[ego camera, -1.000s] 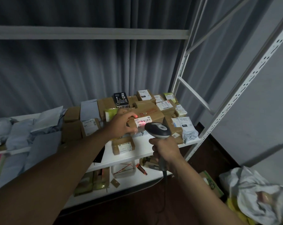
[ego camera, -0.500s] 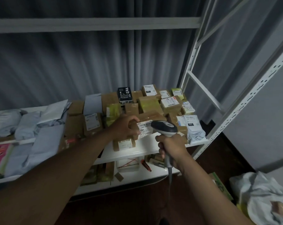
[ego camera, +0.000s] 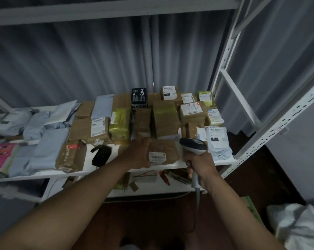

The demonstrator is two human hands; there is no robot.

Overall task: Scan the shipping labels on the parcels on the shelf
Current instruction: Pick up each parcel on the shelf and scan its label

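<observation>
At centre frame, the left hand (ego camera: 138,153) is gripping the left side of a brown parcel (ego camera: 163,150) lying at the front edge of the white shelf (ego camera: 105,171), its label (ego camera: 157,157) facing up. Just right of it, the right hand (ego camera: 200,164) is wrapping closed around the scanner (ego camera: 193,145) handle, head hovering beside the parcel.

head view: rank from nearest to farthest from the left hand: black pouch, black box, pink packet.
From the left hand:
1. Black pouch, just to its left on the front of the shelf.
2. Black box, standing at the back of the pile, beyond the hand.
3. Pink packet, at the shelf's far left end.
</observation>
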